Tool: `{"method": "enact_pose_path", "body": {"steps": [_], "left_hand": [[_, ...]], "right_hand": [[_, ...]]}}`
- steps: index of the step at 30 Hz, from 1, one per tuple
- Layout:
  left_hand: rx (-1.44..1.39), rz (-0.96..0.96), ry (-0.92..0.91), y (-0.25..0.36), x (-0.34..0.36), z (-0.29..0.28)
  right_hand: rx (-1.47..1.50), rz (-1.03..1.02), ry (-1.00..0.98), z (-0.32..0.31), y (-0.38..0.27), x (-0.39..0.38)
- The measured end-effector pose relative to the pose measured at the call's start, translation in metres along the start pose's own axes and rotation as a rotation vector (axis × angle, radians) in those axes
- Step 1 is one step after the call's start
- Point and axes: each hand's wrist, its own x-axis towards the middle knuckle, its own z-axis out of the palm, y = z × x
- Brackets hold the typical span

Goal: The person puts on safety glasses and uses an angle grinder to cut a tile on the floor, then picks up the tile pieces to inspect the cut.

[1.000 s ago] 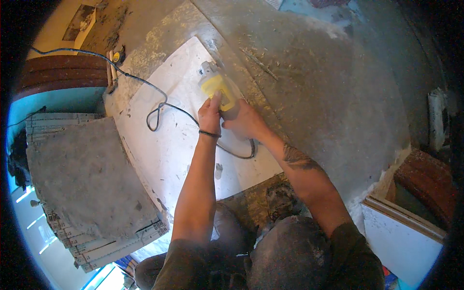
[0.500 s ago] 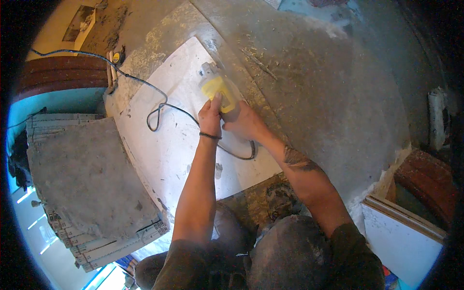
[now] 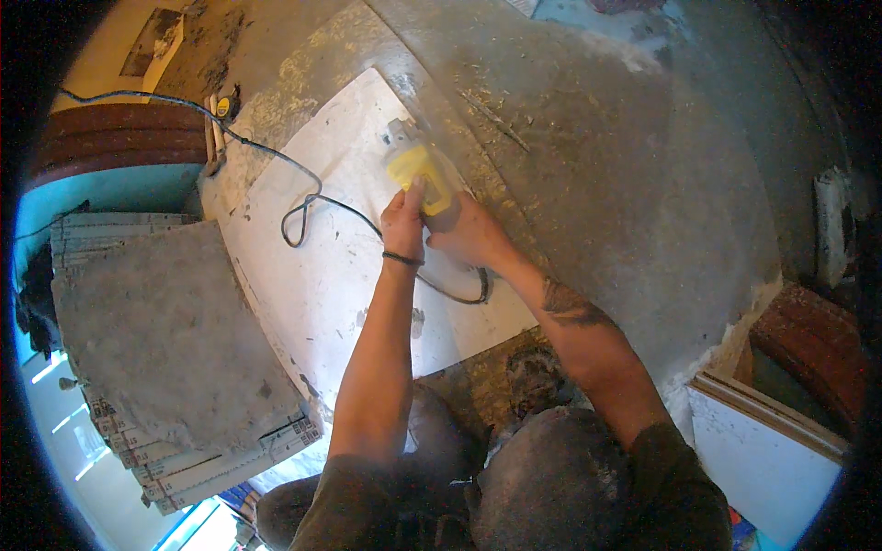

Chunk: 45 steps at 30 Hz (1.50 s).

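Note:
Both of my hands grip a yellow corded power cutter (image 3: 406,166) with a grey metal front, low over a large white tile (image 3: 340,266). It lies close to the tile's right edge, pointing away from me. My left hand (image 3: 402,220) is closed on its left side, thumb along the top. My right hand (image 3: 470,231) wraps round the rear of its body from the right. The blade and the contact with the tile are hidden, and haze blurs the area by the tool. A black cord (image 3: 317,196) loops over the tile and passes under my left wrist.
At left, a grey dusty slab (image 3: 175,340) lies on stacked cardboard boxes (image 3: 230,468). A tape measure (image 3: 223,107) and wooden sticks (image 3: 213,138) are at the far left. White-faced panels (image 3: 763,450) stand at the near right. A thin strip (image 3: 494,119) lies on the dusty floor (image 3: 634,211).
The power cutter and both hands have shifted very slightly toward me and to the right along the tile's edge. My grip is the same.

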Motion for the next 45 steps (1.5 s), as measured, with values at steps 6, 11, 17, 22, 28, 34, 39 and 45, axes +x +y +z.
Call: {"method": "enact_pose_path", "body": {"steps": [6, 11, 17, 22, 28, 34, 39, 45], "left_hand": [[-0.123, -0.024, -0.038, 0.006, -0.004, 0.002], [-0.153, -0.038, -0.079, 0.007, -0.004, 0.003], [-0.131, -0.02, -0.06, -0.001, 0.0, -0.003], [-0.163, -0.005, -0.063, -0.004, -0.004, 0.0], [-0.138, -0.014, -0.045, -0.004, -0.005, 0.002], [-0.015, -0.032, -0.025, -0.007, 0.002, -0.007], [-0.101, -0.013, -0.069, -0.007, -0.003, -0.002], [-0.117, -0.025, -0.051, -0.004, -0.009, 0.0]], "right_hand": [[-0.029, 0.113, -0.039, 0.0, -0.005, -0.001], [-0.006, 0.008, -0.004, 0.001, 0.003, 0.0], [-0.012, 0.014, -0.006, 0.001, -0.003, -0.003], [-0.002, -0.004, -0.01, -0.002, 0.0, -0.009], [0.028, -0.025, -0.018, -0.001, 0.005, -0.006], [-0.015, 0.066, -0.038, 0.0, 0.0, -0.004], [-0.029, 0.097, -0.035, -0.002, -0.001, -0.007], [-0.037, 0.06, -0.022, -0.004, 0.0, -0.013]]}}
